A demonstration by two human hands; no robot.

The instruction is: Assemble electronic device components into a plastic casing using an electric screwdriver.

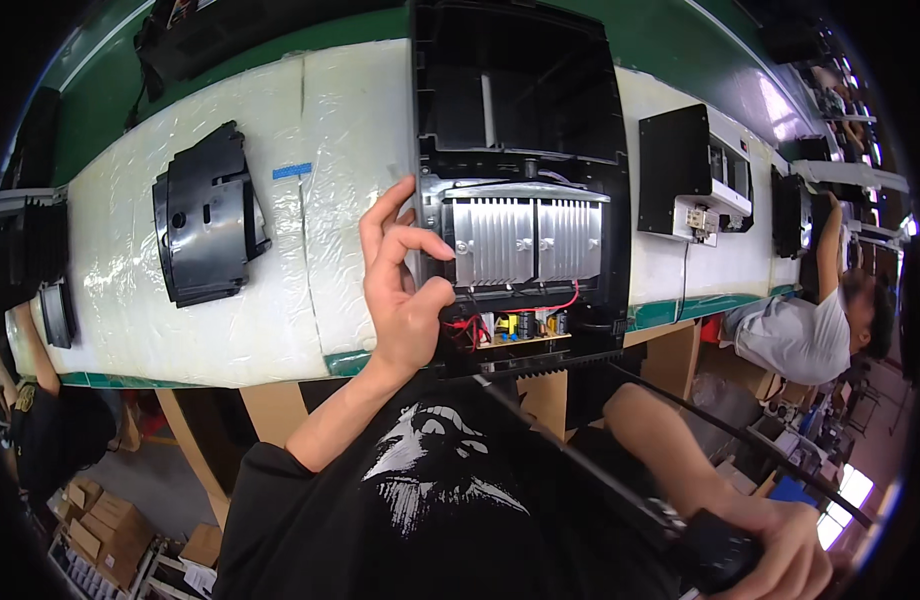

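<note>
In front of me a black plastic housing (520,90) lies on the table, its inside exposed. A silver finned heat sink (495,240) sits within it. Nearer me is a circuit board (525,328) with yellow and black components and red wires. My left hand (405,295) is at the housing's left edge, fingers bent and apart, the index fingertip near the heat sink; nothing shows in its grasp. At lower right, my right hand (785,545) is closed on a black block-shaped part (717,550). A long thin dark bar (590,462) runs from it toward the housing; its kind is unclear.
A curved black plastic cover (208,220) lies left on the film-wrapped white table padding (355,110). To the right stands a black and white unit (700,175) with a cable. Co-workers are at both sides, one in a grey shirt (795,335). Cardboard boxes (110,535) stand below left.
</note>
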